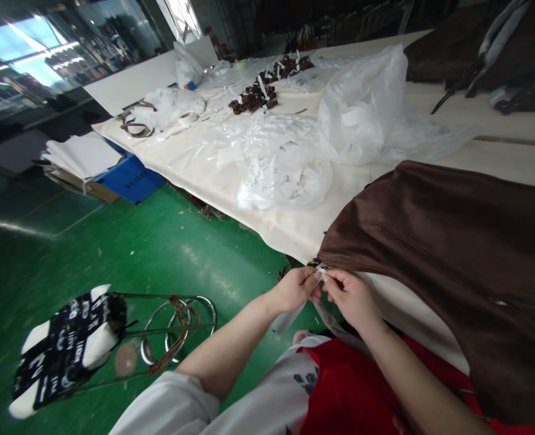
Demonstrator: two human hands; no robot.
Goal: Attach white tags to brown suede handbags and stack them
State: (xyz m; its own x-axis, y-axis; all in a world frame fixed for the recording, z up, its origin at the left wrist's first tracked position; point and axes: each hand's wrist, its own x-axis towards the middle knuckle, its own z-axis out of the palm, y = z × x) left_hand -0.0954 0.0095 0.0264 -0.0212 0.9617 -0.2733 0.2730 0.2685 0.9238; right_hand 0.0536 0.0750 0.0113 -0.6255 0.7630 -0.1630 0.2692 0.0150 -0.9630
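Note:
A dark brown bag point(435, 223) lies on the table's near right side, its curved edge running down toward my lap. At its left corner, by a small metal fitting point(313, 262), my hands meet with their fingertips almost touching. My left hand point(298, 286) pinches a thin whitish strip point(290, 317), whose loose end hangs below the hand. My right hand point(351, 296) is closed in a pinch on the same whitish material, just right of the left fingers. The fingers partly hide how the strip passes around the fitting.
Crumpled clear plastic bags point(290, 175) cover part of the cream tabletop point(195, 163). Behind them lie bundled brown pieces point(253, 98) and a roll of white tape point(186, 119). A stool with a patterned cushion point(68, 344) stands on the green floor, beyond it a blue box point(134, 175).

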